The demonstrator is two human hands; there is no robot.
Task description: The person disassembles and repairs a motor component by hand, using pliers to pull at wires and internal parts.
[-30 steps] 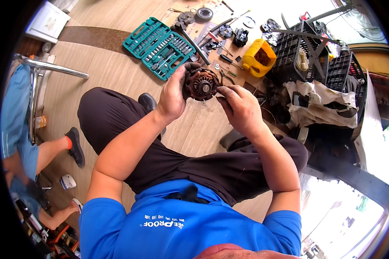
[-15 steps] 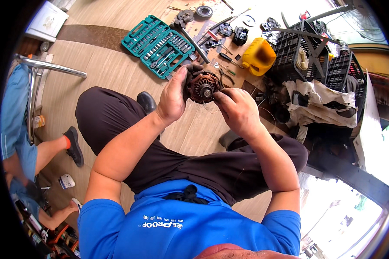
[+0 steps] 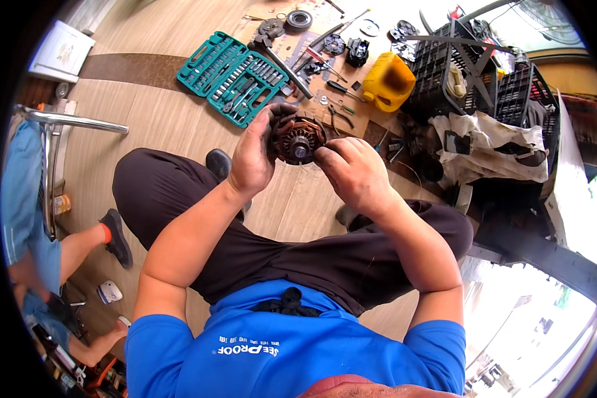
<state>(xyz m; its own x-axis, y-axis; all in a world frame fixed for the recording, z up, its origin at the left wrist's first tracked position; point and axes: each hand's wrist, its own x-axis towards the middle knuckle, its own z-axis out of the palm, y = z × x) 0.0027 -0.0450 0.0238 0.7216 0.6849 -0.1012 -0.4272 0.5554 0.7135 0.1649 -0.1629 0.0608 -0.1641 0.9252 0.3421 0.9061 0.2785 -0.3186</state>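
Note:
Between my hands, above my crossed legs, is a round alternator part [image 3: 300, 140] with copper windings, dark metal fins and a shaft end in its middle. My left hand [image 3: 255, 149] wraps around its left side, with darkened fingers over the far edge. At its right rim, the thumb and fingers of my right hand [image 3: 353, 166] are closed in a pinch. Those fingertips touch the edge, and whatever lies under them is hidden. The shaft end points up toward me.
Beyond my hands lie a green socket set case [image 3: 233, 78], a yellow jug [image 3: 389, 81], pliers [image 3: 340, 118], a screwdriver [image 3: 346, 90] and several loose parts on cardboard. Black crates [image 3: 448, 66] and a stained cloth [image 3: 494, 146] stand right. Another person's leg [image 3: 83, 252] is at left.
The alternator part and both hands sit slightly further left and lower in the picture, and the whole scene has shifted a little. My grip looks much the same.

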